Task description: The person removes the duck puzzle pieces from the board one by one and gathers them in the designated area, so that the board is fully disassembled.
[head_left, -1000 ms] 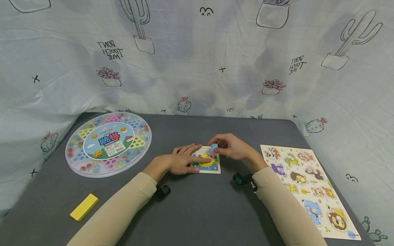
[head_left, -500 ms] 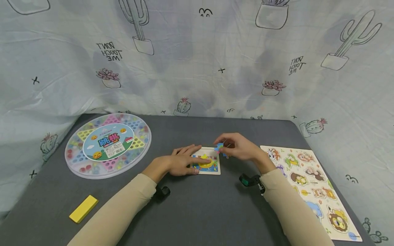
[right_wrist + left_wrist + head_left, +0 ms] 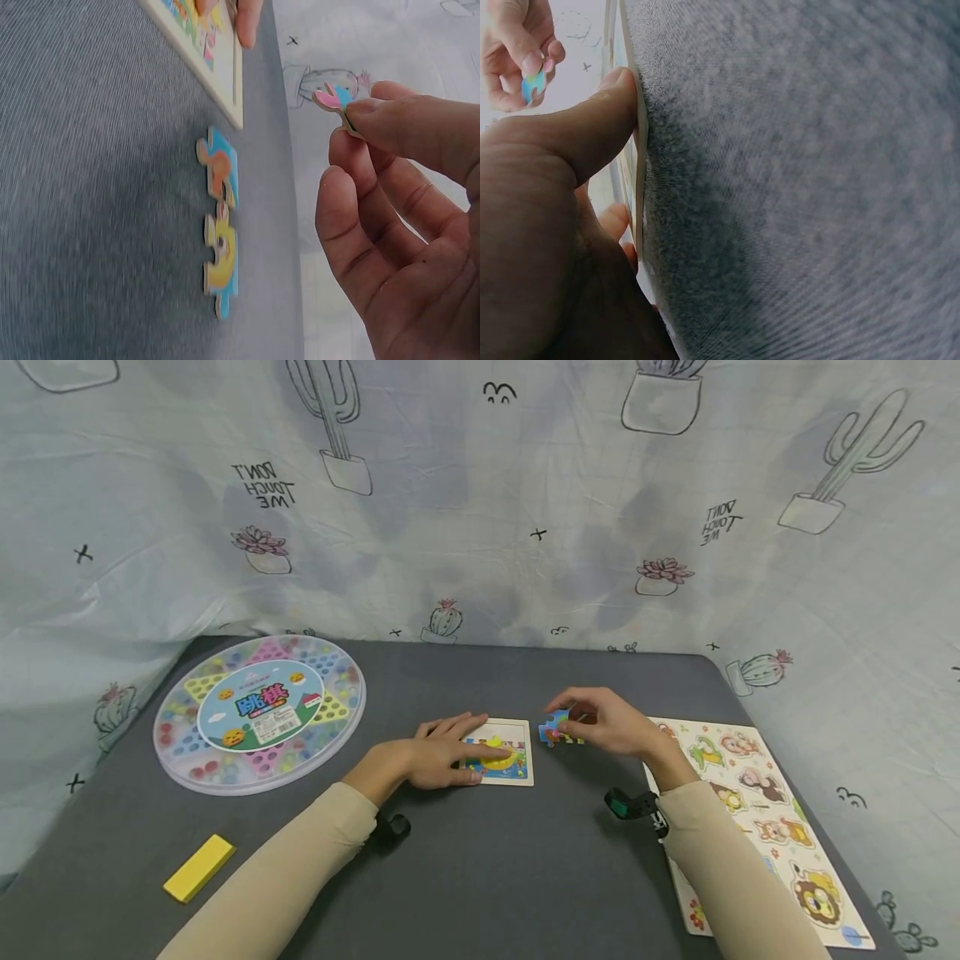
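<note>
My left hand (image 3: 435, 754) lies flat over a small jigsaw puzzle tray (image 3: 529, 752) with a pale wooden rim, fingers extended across its picture. The left wrist view has the thumb (image 3: 604, 124) against the tray's edge. A yellow shape shows in the partly filled picture. To the right of the tray, my right hand (image 3: 611, 722) pinches a pink-and-blue puzzle piece (image 3: 334, 97) between thumb and fingertip, raised above the table. Below it two loose pieces lie on the cloth: one blue and orange (image 3: 219, 166), one yellow and blue (image 3: 221, 259).
At the left sits a round, clear-lidded Chinese checkers set (image 3: 262, 693). A yellow block (image 3: 198, 868) lies nearer the front. Along the right side is a wooden animal puzzle board (image 3: 780, 807), partly under my right sleeve. Patterned fabric (image 3: 487, 485) hangs behind the grey table.
My right hand has moved right, off the tray, carrying the pinched piece to above the loose pieces. My left hand has stayed on the tray.
</note>
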`<action>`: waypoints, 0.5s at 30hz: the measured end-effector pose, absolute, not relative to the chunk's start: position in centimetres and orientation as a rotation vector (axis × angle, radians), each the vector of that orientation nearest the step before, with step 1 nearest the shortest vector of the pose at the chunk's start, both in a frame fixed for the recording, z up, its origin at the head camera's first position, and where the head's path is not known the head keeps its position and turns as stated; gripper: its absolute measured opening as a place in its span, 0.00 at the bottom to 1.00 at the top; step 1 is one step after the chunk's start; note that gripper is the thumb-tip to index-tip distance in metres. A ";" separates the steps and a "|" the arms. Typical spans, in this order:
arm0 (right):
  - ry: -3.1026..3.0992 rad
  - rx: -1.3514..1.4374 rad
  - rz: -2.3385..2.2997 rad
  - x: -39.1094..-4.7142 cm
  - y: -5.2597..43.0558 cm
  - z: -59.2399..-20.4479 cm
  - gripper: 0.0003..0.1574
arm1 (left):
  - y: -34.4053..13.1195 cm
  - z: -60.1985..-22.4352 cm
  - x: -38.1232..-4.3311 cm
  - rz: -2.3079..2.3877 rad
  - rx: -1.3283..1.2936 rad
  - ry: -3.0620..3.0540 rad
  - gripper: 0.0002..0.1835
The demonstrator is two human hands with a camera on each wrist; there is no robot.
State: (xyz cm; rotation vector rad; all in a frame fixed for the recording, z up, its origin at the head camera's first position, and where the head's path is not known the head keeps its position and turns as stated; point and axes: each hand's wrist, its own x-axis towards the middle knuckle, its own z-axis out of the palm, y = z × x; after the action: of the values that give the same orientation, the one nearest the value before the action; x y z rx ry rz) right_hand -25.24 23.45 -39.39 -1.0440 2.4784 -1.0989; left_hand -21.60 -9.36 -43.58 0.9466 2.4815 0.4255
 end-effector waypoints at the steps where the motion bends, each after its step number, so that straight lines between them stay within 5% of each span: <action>1: 2.491 -1.038 -1.095 -25.2 23.7 -39.4 0.16 | -9.3 -43.6 -21.7 0.429 0.951 2.482 0.29; 15: 2.536 -0.943 -1.088 -25.3 27.0 -40.2 0.17 | -9.4 -43.2 -21.5 0.436 0.988 2.471 0.29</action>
State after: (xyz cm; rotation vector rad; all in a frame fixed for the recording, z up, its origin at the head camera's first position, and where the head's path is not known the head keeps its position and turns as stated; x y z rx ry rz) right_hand -25.29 26.98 -40.19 -0.9432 2.5364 -1.0879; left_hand -21.46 -9.41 -43.25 0.9877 2.4714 0.4357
